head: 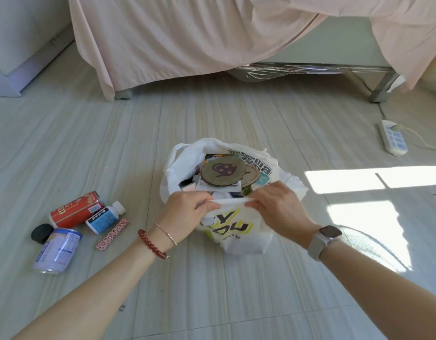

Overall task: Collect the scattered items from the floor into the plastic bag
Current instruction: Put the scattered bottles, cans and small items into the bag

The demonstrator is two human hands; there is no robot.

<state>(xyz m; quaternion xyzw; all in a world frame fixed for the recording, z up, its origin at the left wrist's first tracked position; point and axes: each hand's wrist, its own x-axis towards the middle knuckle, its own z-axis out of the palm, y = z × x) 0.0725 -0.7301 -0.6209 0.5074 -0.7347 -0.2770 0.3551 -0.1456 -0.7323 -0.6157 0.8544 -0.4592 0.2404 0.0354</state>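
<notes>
Head view — fingers (207, 204) pinch bag rim (232, 201).

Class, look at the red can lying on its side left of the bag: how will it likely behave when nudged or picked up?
The red can lies on its round side on smooth floor, so a nudge would probably roll it. It looks rigid, so should keep its shape when gripped. Its weight cannot be judged.

The white plastic bag (236, 231) bore black letters "Y" and "OU" on yellow; other print stayed illegible.
</notes>
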